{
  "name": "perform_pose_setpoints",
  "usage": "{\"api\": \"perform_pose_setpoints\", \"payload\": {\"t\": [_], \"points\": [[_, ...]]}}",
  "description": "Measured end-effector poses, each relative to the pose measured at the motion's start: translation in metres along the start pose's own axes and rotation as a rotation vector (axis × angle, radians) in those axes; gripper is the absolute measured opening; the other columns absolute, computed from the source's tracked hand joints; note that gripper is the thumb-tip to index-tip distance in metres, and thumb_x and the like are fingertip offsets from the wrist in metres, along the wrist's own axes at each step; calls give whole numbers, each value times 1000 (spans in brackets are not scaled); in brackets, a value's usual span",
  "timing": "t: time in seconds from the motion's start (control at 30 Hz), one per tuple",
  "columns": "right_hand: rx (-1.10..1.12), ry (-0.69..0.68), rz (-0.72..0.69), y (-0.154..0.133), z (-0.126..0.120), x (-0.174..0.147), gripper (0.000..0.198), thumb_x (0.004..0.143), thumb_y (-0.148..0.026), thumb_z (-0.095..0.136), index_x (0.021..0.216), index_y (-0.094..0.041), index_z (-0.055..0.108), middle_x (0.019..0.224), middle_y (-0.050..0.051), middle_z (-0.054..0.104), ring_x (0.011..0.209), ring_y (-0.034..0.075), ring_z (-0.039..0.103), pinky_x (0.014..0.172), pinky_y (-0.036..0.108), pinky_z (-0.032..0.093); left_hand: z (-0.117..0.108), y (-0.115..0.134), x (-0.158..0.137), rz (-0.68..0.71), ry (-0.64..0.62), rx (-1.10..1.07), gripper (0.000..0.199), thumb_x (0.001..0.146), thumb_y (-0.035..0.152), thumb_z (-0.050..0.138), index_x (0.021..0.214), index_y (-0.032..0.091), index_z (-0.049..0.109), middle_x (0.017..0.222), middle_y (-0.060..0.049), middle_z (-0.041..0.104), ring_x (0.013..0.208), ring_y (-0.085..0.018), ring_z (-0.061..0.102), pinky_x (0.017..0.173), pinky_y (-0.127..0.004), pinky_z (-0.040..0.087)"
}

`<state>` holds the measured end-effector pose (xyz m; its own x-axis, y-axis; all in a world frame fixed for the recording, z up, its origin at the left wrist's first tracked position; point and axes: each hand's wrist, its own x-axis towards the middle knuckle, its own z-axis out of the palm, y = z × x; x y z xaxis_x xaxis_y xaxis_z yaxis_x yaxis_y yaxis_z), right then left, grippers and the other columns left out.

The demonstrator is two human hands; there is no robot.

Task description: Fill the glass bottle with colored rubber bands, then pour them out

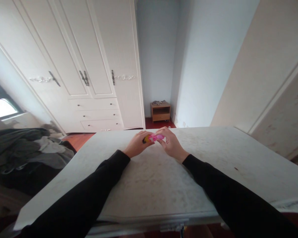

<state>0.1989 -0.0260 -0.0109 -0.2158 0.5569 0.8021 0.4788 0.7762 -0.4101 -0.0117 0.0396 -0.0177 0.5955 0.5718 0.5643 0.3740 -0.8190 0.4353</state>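
Note:
A small pink and yellow doll-like toy (153,137) is held low over the far part of the white table, between my two hands. Its left end is yellow with a dark tip, and its right end is bright pink. My left hand (138,144) is closed around the yellow end, thumb along the near side. Thumb and fingers of my right hand (170,143) pinch the pink end. Fingers cover parts of the toy, so its exact kind is hard to make out.
Both forearms reach over the white table (149,191), which has a small dark mark (236,169) at right. Dark clothes (22,148) are piled at left. Beyond the far edge stand a white wardrobe (99,49) and a small wooden nightstand (161,111) with cloth on top.

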Motion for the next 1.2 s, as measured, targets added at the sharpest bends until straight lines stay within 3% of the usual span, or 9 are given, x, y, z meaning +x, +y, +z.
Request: {"api": "perform_pose_setpoints", "payload": {"t": [0.1,0.3,0.5,0.63,0.77,0.9,0.97,1.1,1.2], "points": [[13,21,4,0,-2,1,7,96,-20,67,101,-24,69,103,7,68,102,25,65,93,43,53,-5,6,0,-23,-25,-34,37,94,48,73,117,18,68,110,-8,74,97,-24,66,88,-36,50],[157,82,140,4,1,-3,18,93,-26,71,110,-24,66,108,6,69,102,23,66,92,40,53,-16,12,-1,-60,-156,-210,43,102,57,57,91,16,64,72,2,58,66,-12,50,62,-25,38],[248,66,175,3,3,-4,24,90,-26,72,112,-24,65,109,6,67,102,22,65,93,39,54,-17,10,-2,-214,-237,-459,49,95,63,61,93,15,66,72,-2,63,57,-12,53,53,-24,37],[206,45,157,0,0,-4,25,89,-24,72,113,-24,65,112,7,66,106,24,64,95,40,53,-18,13,-2,-111,-171,-337,44,82,54,80,100,16,65,74,2,60,63,-12,52,60,-24,39],[180,29,264,1,-2,-3,29,88,-35,75,112,-23,64,113,6,66,102,23,66,87,37,53,-18,17,-2,7,-102,-152,34,85,48,76,99,18,66,74,3,61,66,-12,50,65,-25,39],[102,-25,396,3,-1,-2,24,93,-44,68,99,-21,64,91,2,67,83,20,63,76,34,49,-15,17,-3,18,-77,-65,30,86,44,76,101,19,67,77,3,64,66,-12,52,66,-25,41],[54,-33,364,3,-1,-2,20,93,-40,68,98,-21,64,89,2,67,82,20,62,77,34,49,-13,12,-3,-8,-64,-29,30,85,43,77,101,19,67,76,3,65,65,-12,52,66,-25,41],[-19,16,244,3,-1,-2,20,90,-30,68,108,-22,65,106,7,68,96,23,63,87,38,51,-9,2,0,-32,7,0,32,83,43,80,100,18,70,85,-2,69,73,-16,60,71,-28,46],[-46,43,250,8,-2,-2,22,90,-27,63,112,-23,64,112,9,68,101,25,63,89,39,52,-9,-2,1,-25,82,29,33,80,42,84,101,17,74,95,-6,69,83,-20,64,78,-32,49]]}}
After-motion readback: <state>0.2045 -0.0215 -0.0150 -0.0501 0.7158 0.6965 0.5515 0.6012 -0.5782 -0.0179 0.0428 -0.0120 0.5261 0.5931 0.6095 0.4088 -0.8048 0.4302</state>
